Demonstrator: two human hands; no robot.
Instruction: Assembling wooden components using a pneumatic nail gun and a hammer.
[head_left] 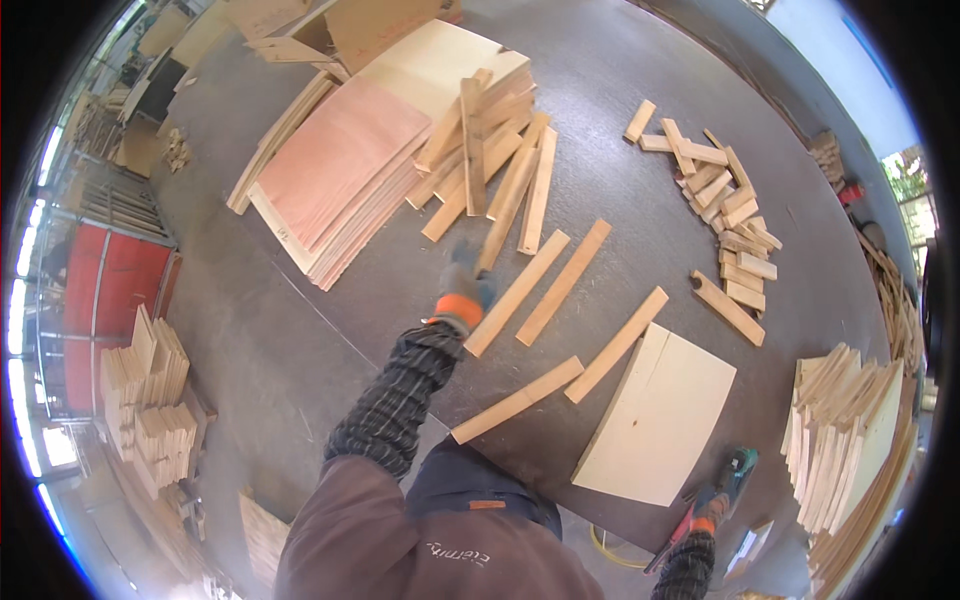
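My left hand (464,282), in a grey glove with an orange cuff, reaches forward over the dark table. It is beside the lower end of a long wooden strip (510,215) from the loose pile. Motion blurs its fingers, so whether they grip the strip cannot be made out. At the table's near right edge, my gloved right hand (709,506) is closed around a green nail gun (740,464). Just left of that tool lies a pale rectangular plywood panel (660,415). Several separate strips, among them a slanted one (520,398), lie between the panel and my left arm.
A stack of plywood sheets (345,150) stands at the far left of the table (590,160). Short wooden blocks (740,250) are heaped at the right. More cut boards are piled at right (840,430) and left (150,400). A yellow hose (612,552) hangs below the near edge.
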